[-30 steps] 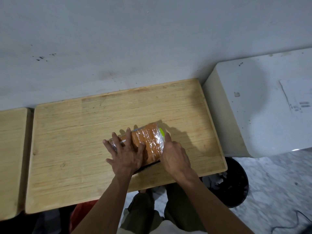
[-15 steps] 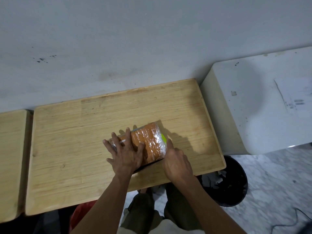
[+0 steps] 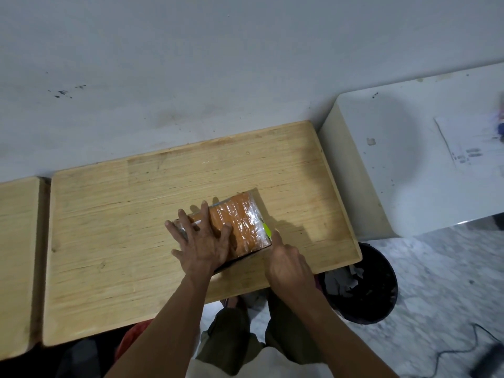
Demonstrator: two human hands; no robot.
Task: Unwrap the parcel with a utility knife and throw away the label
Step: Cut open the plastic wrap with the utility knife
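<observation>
An orange parcel (image 3: 242, 222) wrapped in clear shiny plastic lies on the wooden table (image 3: 122, 214). My left hand (image 3: 201, 238) presses flat on the parcel's left part, fingers spread. My right hand (image 3: 286, 263) is closed around a utility knife (image 3: 266, 230) with a yellow-green body, held against the parcel's right side near its front corner. The blade itself is hidden. I cannot pick out a label on the parcel.
A black waste bin (image 3: 365, 287) with crumpled paper stands on the floor under the table's right front corner. A white unit (image 3: 409, 165) with a printed sheet (image 3: 469, 143) sits to the right. A second wooden table (image 3: 16, 255) adjoins on the left; a wall runs behind.
My right hand with the knife has slid toward me along the parcel's right side. The left hand stays pressed on the parcel.
</observation>
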